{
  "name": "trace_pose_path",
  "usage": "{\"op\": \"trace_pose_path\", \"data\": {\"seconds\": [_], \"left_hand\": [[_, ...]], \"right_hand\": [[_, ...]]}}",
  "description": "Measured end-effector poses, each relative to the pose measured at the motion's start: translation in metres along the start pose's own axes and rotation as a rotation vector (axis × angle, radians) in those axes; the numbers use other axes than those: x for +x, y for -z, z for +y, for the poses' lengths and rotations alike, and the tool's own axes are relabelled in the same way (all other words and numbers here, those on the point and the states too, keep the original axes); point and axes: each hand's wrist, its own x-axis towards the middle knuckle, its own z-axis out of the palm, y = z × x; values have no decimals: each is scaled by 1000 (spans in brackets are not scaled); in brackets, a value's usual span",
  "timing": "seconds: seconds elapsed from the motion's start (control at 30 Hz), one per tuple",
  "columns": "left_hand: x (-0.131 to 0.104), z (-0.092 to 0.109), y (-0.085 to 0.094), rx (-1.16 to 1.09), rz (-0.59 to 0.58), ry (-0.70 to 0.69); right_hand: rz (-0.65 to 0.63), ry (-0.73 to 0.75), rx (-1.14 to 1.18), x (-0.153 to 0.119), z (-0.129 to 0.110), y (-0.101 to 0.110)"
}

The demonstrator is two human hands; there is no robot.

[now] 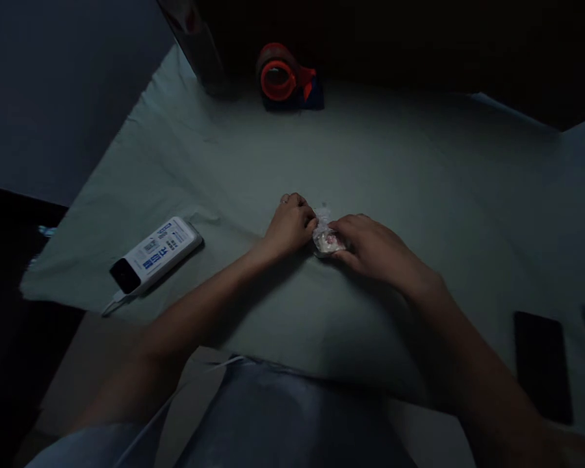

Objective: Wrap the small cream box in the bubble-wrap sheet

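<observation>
A small clear plastic bag (325,238) with whitish and pinkish contents lies on the pale cloth at the middle of the table. My left hand (292,223) has its fingers closed on the bag's crumpled left edge. From the right, my right hand (365,244) grips the filled part between thumb and fingers. The fingertips and part of the bag hide each other, and in the dim light I cannot make out what the contents are.
A white power bank (163,250) with a cable lies at the left. An orange-red tape dispenser (285,78) stands at the back, before a dark upright surface. A black phone (542,364) rests at the right. Pale cloth (394,156) covers the table.
</observation>
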Motion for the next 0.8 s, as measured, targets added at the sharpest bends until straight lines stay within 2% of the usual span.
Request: {"op": "trace_pose_path", "data": {"seconds": [0.1, 0.27, 0.5, 0.6, 0.7, 0.8], "left_hand": [[6, -2, 1, 55, 38, 87], [14, 0, 2, 36, -25, 43], [11, 12, -2, -296, -104, 68], [1, 19, -3, -634, -180, 160], [-14, 27, 0, -917, -186, 304], [-32, 35, 8, -1011, -188, 270]], "right_hand": [[-26, -34, 42, 5, 2, 2], [25, -36, 95, -5, -2, -6], [159, -53, 66, -24, -11, -27], [216, -48, 54, -31, -14, -33], [238, -105, 48, -38, -19, -34], [279, -100, 106, -46, -24, -32]]}}
